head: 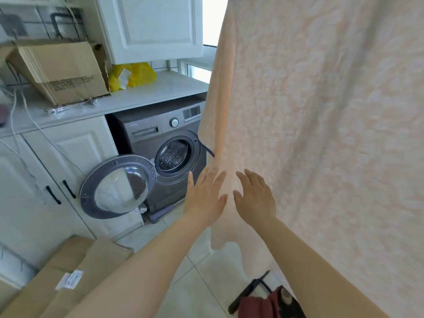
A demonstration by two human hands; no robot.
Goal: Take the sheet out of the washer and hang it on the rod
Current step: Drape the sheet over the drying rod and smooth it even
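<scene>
sheet [321, 134] hangs at three o'clock, out of the washer [165, 143] at nine; left hand [204, 198] and right hand [255, 198], flat and empty, should smooth outward, gently.

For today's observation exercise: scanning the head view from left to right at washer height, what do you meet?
White cabinet doors → open washer door → washer drum opening → left hand → right hand → hanging peach sheet.
</scene>
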